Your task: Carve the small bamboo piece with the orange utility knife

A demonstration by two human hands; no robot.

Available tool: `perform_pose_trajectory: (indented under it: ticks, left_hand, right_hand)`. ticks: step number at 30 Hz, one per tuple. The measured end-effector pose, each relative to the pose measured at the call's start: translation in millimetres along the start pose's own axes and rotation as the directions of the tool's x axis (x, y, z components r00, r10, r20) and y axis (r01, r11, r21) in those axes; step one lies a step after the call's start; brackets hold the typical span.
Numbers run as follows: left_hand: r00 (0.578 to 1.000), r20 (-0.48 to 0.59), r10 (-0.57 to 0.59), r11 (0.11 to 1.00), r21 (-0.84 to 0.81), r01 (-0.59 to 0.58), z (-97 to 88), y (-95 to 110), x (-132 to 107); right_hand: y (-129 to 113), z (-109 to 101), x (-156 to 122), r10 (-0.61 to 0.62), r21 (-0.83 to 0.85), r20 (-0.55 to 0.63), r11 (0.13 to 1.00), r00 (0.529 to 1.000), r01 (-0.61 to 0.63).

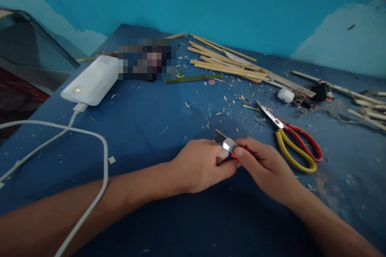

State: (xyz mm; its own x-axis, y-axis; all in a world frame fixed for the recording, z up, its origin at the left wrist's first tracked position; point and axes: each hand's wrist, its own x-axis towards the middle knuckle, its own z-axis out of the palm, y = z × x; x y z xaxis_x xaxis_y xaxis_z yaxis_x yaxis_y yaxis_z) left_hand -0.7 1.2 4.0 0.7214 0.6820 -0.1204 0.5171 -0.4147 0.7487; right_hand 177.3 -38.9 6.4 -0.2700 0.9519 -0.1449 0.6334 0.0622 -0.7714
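Observation:
My right hand [265,166] is closed round a utility knife with a red handle, its silver blade [223,141] pointing left. My left hand [200,164] is closed in a pinch on a small pale piece of wood [222,155] just under the blade. Both hands rest low over the blue table [157,128], near its middle. Most of the knife's handle is hidden inside my right fingers.
Scissors with red and yellow handles [291,138] lie right of my hands. Several bamboo strips [229,64] lie at the back, a green strip [193,78] before them. A white power bank [92,80] with a white cable [90,136] sits at the left. Wood shavings are scattered about.

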Motion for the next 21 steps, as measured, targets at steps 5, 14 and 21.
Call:
perform_pose_trajectory:
  ticks: [5,14,21]
  left_hand:
    - [1.000,-0.031,0.000,1.000,-0.013,-0.001,1.9,0.0,-0.5]
    - [0.999,-0.040,-0.005,1.000,-0.016,0.004,2.5,1.6,-1.1]
    - [1.000,-0.030,-0.008,1.000,0.009,0.009,1.6,2.3,-0.8]
  right_hand:
    - [2.1,0.3,0.4,0.004,-0.002,-0.003,1.000,1.000,-0.004]
    - [-1.3,-0.7,0.7,0.019,-0.023,0.003,1.000,1.000,-0.019]
    - [-0.5,-0.7,-0.2,0.006,-0.018,-0.003,1.000,1.000,-0.006]
